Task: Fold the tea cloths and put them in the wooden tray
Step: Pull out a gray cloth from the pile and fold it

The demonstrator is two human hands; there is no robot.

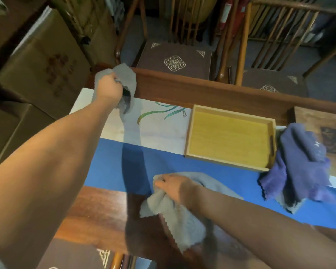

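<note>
Each hand's grip pinches a grey cloth, left hand (108, 83) far, right hand (175, 186) near, wooden tray (230, 137) closer to the right.

Two bare forearms are seen, left hand (109, 85) and right hand (176, 188) ungloved; no sleeves, watch or rings are worn within view.
</note>
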